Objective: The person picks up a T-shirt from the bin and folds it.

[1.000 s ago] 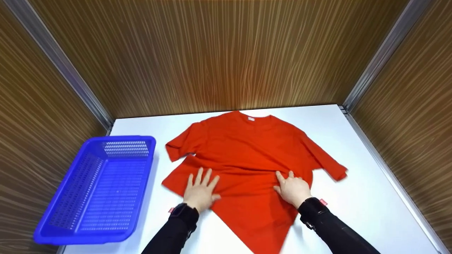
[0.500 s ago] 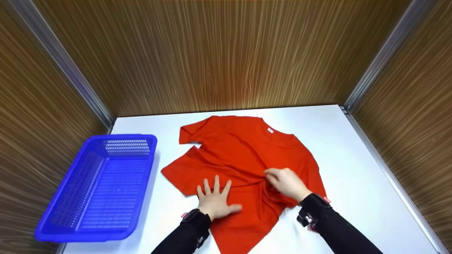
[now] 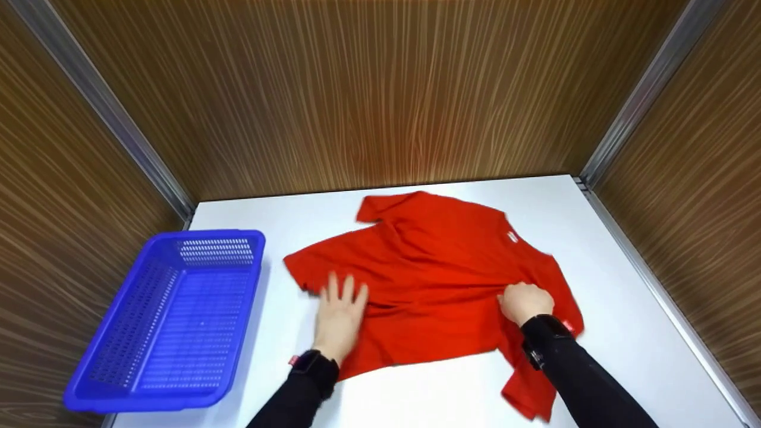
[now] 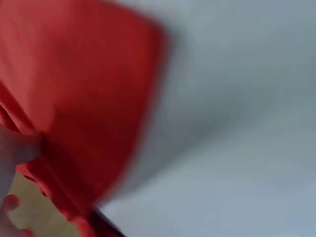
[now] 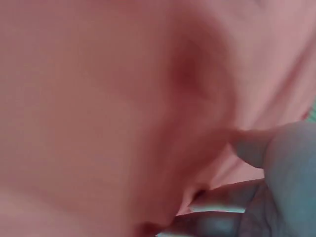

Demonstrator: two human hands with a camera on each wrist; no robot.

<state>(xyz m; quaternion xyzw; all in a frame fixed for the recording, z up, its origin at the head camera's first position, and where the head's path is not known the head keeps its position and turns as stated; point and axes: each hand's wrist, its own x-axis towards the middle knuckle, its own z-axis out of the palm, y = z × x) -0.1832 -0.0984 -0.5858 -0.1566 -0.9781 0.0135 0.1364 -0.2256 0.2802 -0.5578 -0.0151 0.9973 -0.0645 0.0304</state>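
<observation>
A red T-shirt point(image 3: 440, 261) lies rumpled and turned askew on the white tabletop, its neck label point(image 3: 512, 236) at the upper right. My left hand point(image 3: 340, 318) rests over the shirt's lower left with straight, spread fingers. The left wrist view shows the thumb point(image 4: 24, 145) against the cloth and a blurred shirt edge point(image 4: 103, 84). At the right side, my right hand point(image 3: 526, 302) curls its fingers and grips a bunch of the fabric. Up close, the right wrist view has the thumb and fingers point(image 5: 222, 197) pinching folds of the shirt.
A blue plastic basket point(image 3: 142, 404) with perforated sides stands left of the shirt. Wood-grain panels point(image 3: 380, 95) rise behind and on both sides of the white table point(image 3: 416, 398).
My right hand has gone from lying flat to gripping cloth and has moved right. The shirt has turned clockwise, its lower corner drawn in, and the label has shifted right. The left hand stays spread.
</observation>
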